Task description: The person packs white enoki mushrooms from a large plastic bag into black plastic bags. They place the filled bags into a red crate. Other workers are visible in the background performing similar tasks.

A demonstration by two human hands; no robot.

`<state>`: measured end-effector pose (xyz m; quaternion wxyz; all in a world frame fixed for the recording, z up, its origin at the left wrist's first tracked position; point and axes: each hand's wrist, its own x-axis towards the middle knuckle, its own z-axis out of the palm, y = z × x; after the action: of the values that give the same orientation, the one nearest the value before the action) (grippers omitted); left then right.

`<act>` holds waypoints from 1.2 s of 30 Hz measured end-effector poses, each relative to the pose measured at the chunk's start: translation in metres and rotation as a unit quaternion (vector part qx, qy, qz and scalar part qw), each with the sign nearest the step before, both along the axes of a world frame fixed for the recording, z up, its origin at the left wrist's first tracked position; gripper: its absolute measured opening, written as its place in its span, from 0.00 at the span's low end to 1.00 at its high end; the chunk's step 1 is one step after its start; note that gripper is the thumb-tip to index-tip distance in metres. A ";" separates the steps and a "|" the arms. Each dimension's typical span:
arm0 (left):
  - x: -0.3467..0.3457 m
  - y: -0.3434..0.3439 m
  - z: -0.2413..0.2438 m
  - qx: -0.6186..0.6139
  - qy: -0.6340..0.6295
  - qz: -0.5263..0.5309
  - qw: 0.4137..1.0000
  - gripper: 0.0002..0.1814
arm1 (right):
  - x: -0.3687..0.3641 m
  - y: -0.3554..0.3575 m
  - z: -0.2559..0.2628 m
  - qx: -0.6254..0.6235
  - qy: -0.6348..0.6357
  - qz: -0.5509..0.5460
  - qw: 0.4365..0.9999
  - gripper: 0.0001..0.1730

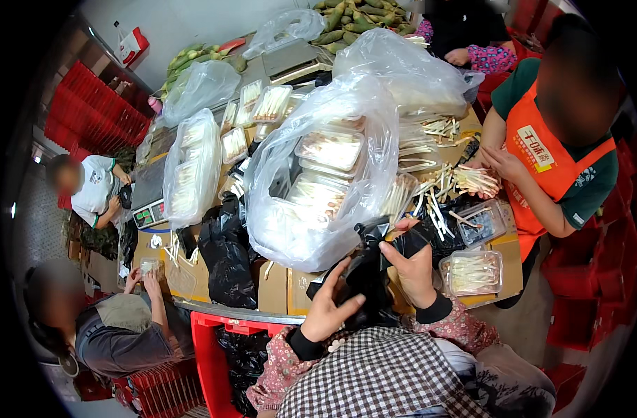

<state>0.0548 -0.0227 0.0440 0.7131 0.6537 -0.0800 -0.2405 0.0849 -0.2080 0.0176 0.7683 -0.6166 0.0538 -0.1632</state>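
Observation:
A black plastic bag (368, 279) is bunched between my two hands at the near edge of the table. My left hand (329, 308) has its thumb and fingers spread against the bag's left side. On the other side, my right hand (415, 261) has its thumb and fingers around a fold of black plastic. Just beyond lies a large clear plastic bag (266, 230) with lidded clear boxes (329, 149) of pale slender stems inside. To the right of my right hand is a filled clear box (472, 274), and behind it an open clear tray (480, 224) with a few stems.
Across the right corner, a co-worker in an orange apron (538, 157) holds a bundle of stems (475, 180). Two more people work at the left, near a scale (149, 214). A red crate (209, 339) stands below the table edge. Green vegetables (357, 18) are piled at the back.

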 end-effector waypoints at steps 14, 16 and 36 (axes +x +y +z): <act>0.025 0.026 0.030 0.031 -0.015 0.257 0.966 0.20 | -0.004 -0.090 0.025 -0.097 0.022 0.265 0.959 0.41; 0.027 0.038 0.016 0.010 -0.024 0.204 0.979 0.20 | 0.005 -0.084 0.045 -0.296 -0.044 0.308 0.903 0.48; -0.002 0.003 0.019 0.194 -0.267 0.064 0.942 0.17 | -0.020 0.018 0.021 0.190 0.162 0.311 0.917 0.21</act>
<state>0.0525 -0.0200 0.0633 0.5393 0.8230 -0.1768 -0.0218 0.0650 -0.1905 0.0385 0.8635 -0.4630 0.0131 0.1998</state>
